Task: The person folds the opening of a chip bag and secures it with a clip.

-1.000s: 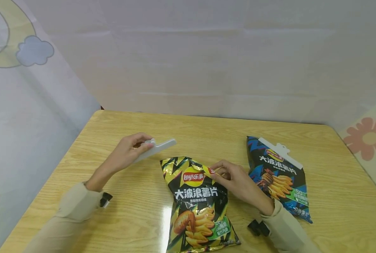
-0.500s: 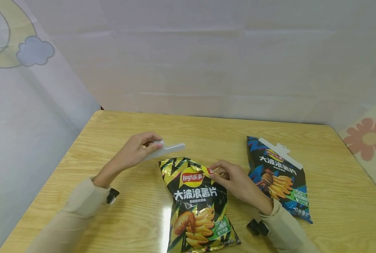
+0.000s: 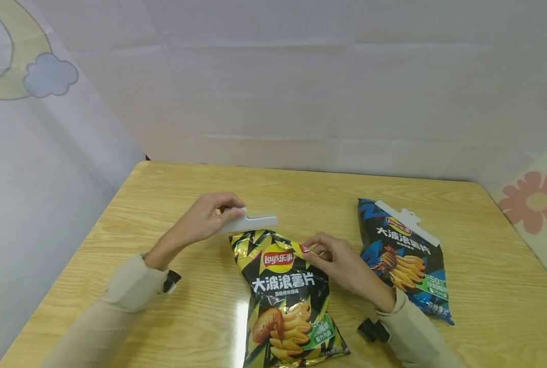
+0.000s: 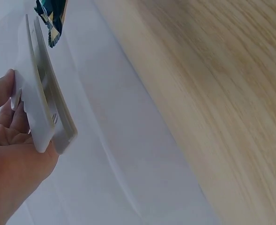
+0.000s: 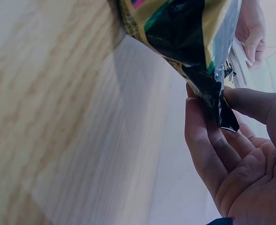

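Observation:
My left hand (image 3: pixel 211 217) pinches a long white bag clip (image 3: pixel 260 222) by its handle, just beyond the top left of a yellow-and-black Lay's chip bag (image 3: pixel 284 296). Seen from the left wrist, the clip (image 4: pixel 46 89) has its two long bars parted by a narrow gap, with a corner of the bag (image 4: pixel 53 21) past its far end. The thumb and fingers of my right hand (image 3: pixel 342 260) pinch the chip bag's top right corner. In the right wrist view this corner (image 5: pixel 217 105) sits folded between thumb and fingers.
To the right lies a blue-and-black Lay's chip bag (image 3: pixel 406 266) with a white clip (image 3: pixel 407 222) across its top. Both bags are on a wooden table (image 3: pixel 199 312). A pale fabric wall (image 3: pixel 273 92) rises behind the table's far edge.
My left hand has carried the white clip right and slightly nearer, to the top edge of the yellow-and-black bag. The clip has turned more level. My right hand stays on the bag's corner.

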Available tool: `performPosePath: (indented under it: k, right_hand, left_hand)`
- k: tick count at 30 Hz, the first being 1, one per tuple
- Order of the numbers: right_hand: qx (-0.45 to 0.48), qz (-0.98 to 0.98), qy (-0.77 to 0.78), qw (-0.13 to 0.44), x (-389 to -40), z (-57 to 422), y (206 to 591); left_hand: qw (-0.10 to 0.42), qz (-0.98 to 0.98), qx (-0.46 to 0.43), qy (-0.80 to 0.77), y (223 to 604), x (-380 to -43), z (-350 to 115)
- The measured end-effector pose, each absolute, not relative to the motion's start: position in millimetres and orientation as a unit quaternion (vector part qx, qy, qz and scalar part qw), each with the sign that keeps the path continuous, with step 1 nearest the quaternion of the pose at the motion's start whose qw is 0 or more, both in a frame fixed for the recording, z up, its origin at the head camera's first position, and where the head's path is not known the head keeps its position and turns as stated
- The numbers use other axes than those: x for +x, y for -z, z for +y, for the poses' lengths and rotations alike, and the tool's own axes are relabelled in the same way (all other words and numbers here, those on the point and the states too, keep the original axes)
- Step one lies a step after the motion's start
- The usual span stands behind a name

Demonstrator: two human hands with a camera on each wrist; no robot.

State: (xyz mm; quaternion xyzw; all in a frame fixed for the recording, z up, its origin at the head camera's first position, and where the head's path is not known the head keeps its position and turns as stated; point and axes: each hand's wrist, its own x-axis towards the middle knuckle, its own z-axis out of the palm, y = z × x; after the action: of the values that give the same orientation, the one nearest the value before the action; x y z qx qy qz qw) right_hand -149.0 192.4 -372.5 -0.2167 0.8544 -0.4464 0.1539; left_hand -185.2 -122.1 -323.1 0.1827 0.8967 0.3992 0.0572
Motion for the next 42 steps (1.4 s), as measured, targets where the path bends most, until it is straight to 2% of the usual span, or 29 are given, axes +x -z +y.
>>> performPosePath:
  k: [22,42]
  right_hand:
    - [-0.223,0.849,0.453,0.154,-149.0,190.8,370.9]
    - [-0.224,0.852,0.45,0.149,-147.1,188.1,372.2]
  left_hand:
    - [0.114,0.889,0.248,-0.368,320.6,-188.9,-101.4]
    - [0.125,0.886,0.267,-0.358,323.0,-188.9,-96.9]
